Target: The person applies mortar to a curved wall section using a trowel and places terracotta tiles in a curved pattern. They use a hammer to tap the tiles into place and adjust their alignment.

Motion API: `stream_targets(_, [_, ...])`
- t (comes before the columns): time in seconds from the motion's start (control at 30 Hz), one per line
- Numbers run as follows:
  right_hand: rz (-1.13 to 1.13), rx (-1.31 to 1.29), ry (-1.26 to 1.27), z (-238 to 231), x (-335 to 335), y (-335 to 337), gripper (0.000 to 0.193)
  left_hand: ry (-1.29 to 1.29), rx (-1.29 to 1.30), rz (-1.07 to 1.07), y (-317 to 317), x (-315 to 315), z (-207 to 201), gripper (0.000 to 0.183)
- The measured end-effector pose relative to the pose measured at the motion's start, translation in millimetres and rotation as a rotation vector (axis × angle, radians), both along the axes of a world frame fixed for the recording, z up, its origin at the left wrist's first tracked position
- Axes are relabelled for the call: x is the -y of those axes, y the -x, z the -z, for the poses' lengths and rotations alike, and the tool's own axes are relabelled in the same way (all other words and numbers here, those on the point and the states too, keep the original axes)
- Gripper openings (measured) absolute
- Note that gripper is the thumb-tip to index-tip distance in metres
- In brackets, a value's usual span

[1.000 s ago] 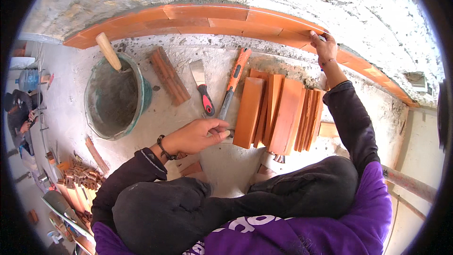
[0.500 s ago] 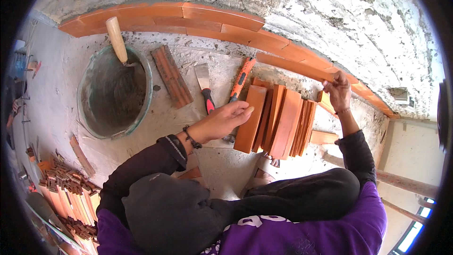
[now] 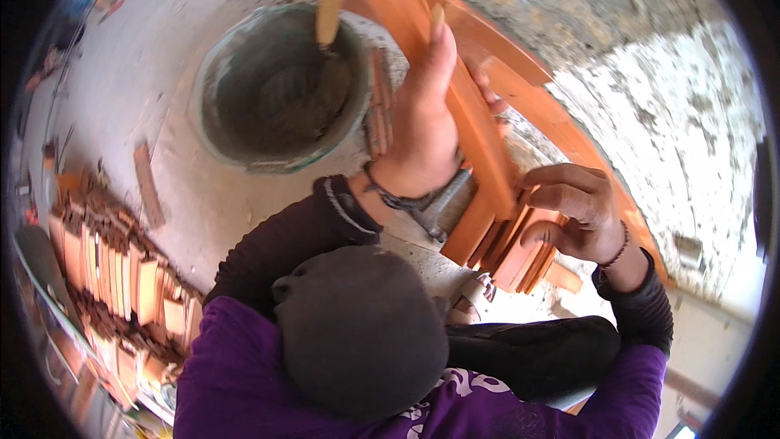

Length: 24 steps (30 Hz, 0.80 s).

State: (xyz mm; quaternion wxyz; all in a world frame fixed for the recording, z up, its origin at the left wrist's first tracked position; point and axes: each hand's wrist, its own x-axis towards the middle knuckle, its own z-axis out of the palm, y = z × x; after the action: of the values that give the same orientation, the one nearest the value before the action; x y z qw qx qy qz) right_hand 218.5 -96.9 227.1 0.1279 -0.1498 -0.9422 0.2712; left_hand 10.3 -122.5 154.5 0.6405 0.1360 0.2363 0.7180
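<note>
A long orange brick tile [image 3: 471,126] slants between my hands, over a row of similar tiles [image 3: 467,252]. My left hand [image 3: 422,130] is wrapped round its middle, thumb on the near side and fingertips showing past the far edge. At its lower end my right hand [image 3: 577,203] has curled fingers and thumb against it, just above the stacked tiles; the exact contact is partly hidden. The tile's upper end is blurred. Behind it runs a low course of orange tiles [image 3: 569,130] along the rough wall.
A round mortar bucket [image 3: 215,134] stands left of my left hand, a wooden-handled tool [image 3: 331,4] leaning in it. Part of a hammer [image 3: 443,203] shows below my left wrist. Piles of tiles [image 3: 122,276] lie at lower left, with a loose strip [image 3: 148,183] nearby.
The view has turned, so the bucket sits further right. My left hand, earlier open above the tile stack, now grips a long tile. My right hand has left the wall course for the tile's lower end.
</note>
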Motion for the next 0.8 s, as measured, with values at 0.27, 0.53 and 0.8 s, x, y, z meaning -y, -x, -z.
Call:
stream_targets(0.27, [-0.127,-0.113,-0.530,-3.2,-90.9,180.0,0.029,0.005,-0.654,-0.511,225.8,117.3,5.6,0.064])
stream_targets(0.53, [-0.280,1.047,-0.780,36.9,-97.9,365.1,0.035,0.353,-0.278,-0.763,273.9,170.8,101.1,0.055])
stream_targets(0.8, [-0.473,1.397,-0.814,72.0,-107.7,356.0,0.032,0.100,-0.220,-0.662,264.5,117.3,104.3,0.043])
